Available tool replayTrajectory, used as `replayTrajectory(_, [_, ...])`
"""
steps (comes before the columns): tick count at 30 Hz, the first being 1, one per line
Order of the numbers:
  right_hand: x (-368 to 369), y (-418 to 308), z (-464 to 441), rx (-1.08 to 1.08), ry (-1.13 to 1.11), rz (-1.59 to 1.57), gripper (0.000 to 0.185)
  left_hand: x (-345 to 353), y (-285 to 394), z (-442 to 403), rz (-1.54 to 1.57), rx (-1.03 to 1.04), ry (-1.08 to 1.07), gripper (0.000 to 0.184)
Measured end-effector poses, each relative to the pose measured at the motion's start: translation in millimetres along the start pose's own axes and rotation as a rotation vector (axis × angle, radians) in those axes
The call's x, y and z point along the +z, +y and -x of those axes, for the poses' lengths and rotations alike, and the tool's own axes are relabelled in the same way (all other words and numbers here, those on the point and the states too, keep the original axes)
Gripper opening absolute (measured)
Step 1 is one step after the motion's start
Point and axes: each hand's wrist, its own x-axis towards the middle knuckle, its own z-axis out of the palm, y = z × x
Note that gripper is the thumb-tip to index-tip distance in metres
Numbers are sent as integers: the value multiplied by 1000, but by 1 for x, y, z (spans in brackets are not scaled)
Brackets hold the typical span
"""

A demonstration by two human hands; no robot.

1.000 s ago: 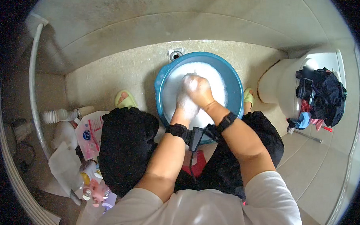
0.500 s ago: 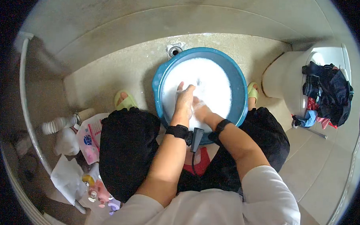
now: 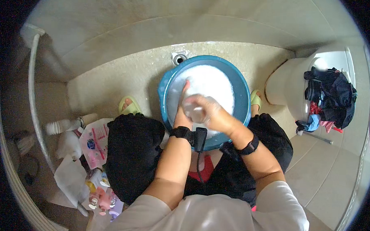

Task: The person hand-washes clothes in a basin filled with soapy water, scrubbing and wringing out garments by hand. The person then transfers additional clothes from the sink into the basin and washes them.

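Soapy hands above a blue basin (image 3: pixel 243 93)

Between the person's black-trousered knees, the right hand (image 3: pixel 214 114) curls against the left hand (image 3: pixel 183 106), whose thumb or finger points up. A whitish blur (image 3: pixel 194 111) lies between them; whether it is foam or cloth, and how tightly either hand is closed, one cannot tell. Below, white suds (image 3: pixel 214 82) cover much of the water inside the basin, which sits on the floor (image 3: pixel 125 74). Beyond its rim is a drain (image 3: pixel 179 59).

A drain (image 3: pixel 180 59) at twelve o'clock; clothes (image 3: pixel 335 98) piled on the toilet (image 3: pixel 293 93) at three; a packet (image 3: pixel 95 143) at eight; a ribbed hose (image 3: pixel 57 127) and a pale rail (image 3: pixel 32 83) at nine.
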Motion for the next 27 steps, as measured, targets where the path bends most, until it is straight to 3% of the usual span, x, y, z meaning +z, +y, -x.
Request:
replayTrajectory(4, [34, 3, -12, -131, 191, 287, 16, -10, -7, 3, -92, 255, -163, 71])
replayTrajectory(7, [30, 19, -25, 9, 220, 401, 28, -7, -16, 9, -227, 395, -126, 67])
replayTrajectory(8, [26, 28, -33, -33, 297, 445, 33, -5, -18, 9, -245, 414, -105, 66])
replayTrajectory(11, [7, 60, -50, 41, 364, 377, 35, -30, -26, -26, -121, 243, 81, 55])
replayTrajectory(13, [-13, 103, -56, 259, 432, 284, 38, -17, -28, -21, -57, 159, 173, 51])
replayTrajectory(15, [-36, 121, -40, 496, 420, 258, 40, 22, -16, 8, -318, 106, 246, 44])
replayTrajectory(17, [-43, 149, -23, 621, 428, 369, 44, 25, -11, 8, -352, 80, 265, 42])
replayTrajectory(19, [-42, 169, -3, 696, 748, 310, 46, 20, -4, 14, -575, 4, 435, 49])
replayTrajectory(20, [-40, 177, 2, 766, 717, 167, 46, 13, -3, 12, -574, 1, 440, 49])
replayTrajectory(21, [-28, 185, 7, 799, 562, 359, 43, 6, -5, 9, -565, 84, 517, 56])
replayTrajectory(22, [-7, 191, 20, 461, 349, 576, 37, -1, -8, 4, -554, 168, 593, 63])
replayTrajectory(23, [27, 205, 28, 226, 318, 338, 31, -7, -11, 2, -553, 161, 597, 63])
replayTrajectory(24, [52, 201, 33, 17, 0, 886, 35, -11, -12, 0, -538, 155, 607, 68])
replayTrajectory(25, [91, 223, 47, 45, 87, 1002, 36, -14, -11, -3, -526, 152, 614, 74])
replayTrajectory(26, [85, 195, 35, 348, -268, 850, 38, -13, -9, -2, -529, 151, 614, 74])
replayTrajectory(27, [79, 204, 34, 348, -267, 847, 38, -9, -6, 1, -575, 67, 591, 78])
